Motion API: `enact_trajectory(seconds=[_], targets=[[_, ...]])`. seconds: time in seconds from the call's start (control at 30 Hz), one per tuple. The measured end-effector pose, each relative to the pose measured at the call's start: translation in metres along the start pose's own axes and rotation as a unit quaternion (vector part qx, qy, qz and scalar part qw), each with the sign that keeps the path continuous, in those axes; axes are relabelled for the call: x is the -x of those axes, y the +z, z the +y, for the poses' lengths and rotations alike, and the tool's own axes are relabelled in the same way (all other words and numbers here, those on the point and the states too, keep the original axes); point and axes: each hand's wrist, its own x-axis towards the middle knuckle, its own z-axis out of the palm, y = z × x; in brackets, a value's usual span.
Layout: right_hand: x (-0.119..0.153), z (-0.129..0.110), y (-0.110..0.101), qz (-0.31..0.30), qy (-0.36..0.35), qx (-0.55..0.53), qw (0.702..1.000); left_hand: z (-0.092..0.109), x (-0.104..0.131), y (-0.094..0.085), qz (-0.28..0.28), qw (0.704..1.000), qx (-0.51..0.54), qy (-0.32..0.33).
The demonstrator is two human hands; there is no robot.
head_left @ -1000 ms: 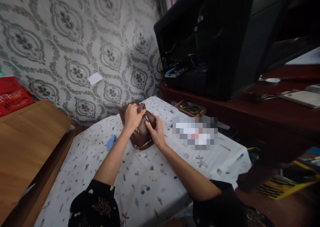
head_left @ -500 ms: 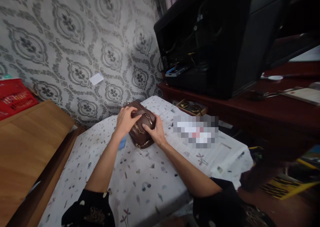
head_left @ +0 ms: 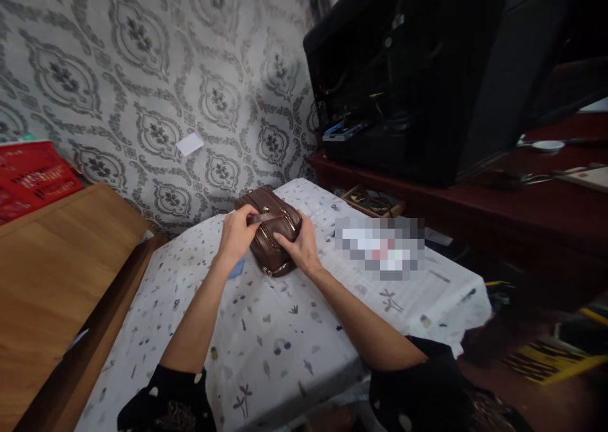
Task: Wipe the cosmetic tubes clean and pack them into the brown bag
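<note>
A brown leather bag (head_left: pixel 272 229) lies on the worktop (head_left: pixel 285 330) between both hands, near the far edge where the patterned cloth meets the wallpapered wall (head_left: pixel 142 77). The left hand (head_left: pixel 236 235) pinches a strap or pull on top of the bag between thumb and fingers, closed on it. The right hand (head_left: pixel 300 247) lies against the bag's right end, fingers curled on it. A blue scrap (head_left: pixel 236 268) peeks out just under the left wrist. Toward the person from the hands the cloth is open right down to the near edge. Left of the left arm runs a wooden board (head_left: pixel 52 273); right of the right hand a blurred patch, then the worktop's right edge and a dark red desk (head_left: pixel 475 210) carrying a black case (head_left: pixel 408 77)
</note>
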Motion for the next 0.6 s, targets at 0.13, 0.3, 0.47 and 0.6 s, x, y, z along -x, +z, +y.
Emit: enact_trajectory(seconds=[0.13,0.3,0.47,0.6], targets=[[0.000,0.000,0.000,0.000,-0.002,0.006,1.000,0.001,0.002,0.000,-0.015,1.000,0.011,0.004],[-0.001,0.000,-0.001,0.001,-0.008,0.002,1.000,0.005,0.002,-0.003,-0.062,0.998,0.002,0.003],[-0.001,0.001,-0.007,-0.019,0.010,-0.029,0.999,0.015,0.002,-0.001,-0.072,0.989,-0.126,0.041],[-0.001,0.002,-0.009,-0.013,0.000,-0.065,0.998,0.021,-0.005,0.013,-0.025,0.981,-0.165,0.098]])
